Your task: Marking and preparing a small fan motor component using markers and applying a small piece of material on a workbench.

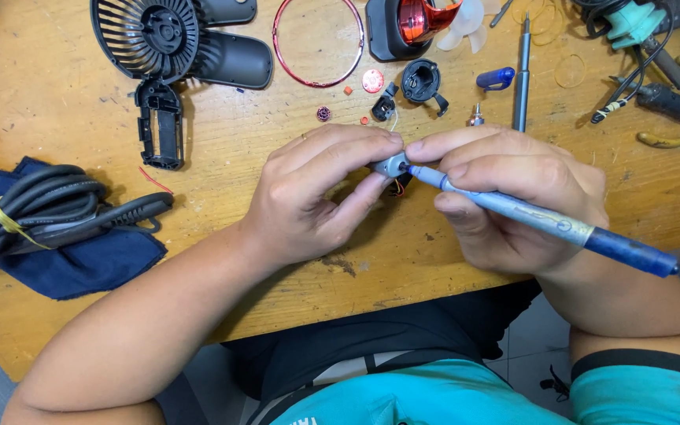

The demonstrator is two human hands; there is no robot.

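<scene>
Even, bright light and a sharp picture

Soft light falls across the wooden tabletop (293,260), with only faint shadows beneath the hands toward 6 o'clock. A small glare sits on the red shiny housing (423,17) at 12 o'clock. Focus is crisp throughout; edges bow slightly.

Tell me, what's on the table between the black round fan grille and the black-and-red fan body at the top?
In the head view, a thin red wire ring lies flat on the wooden table between the black fan grille and the black-and-red fan body.
</scene>
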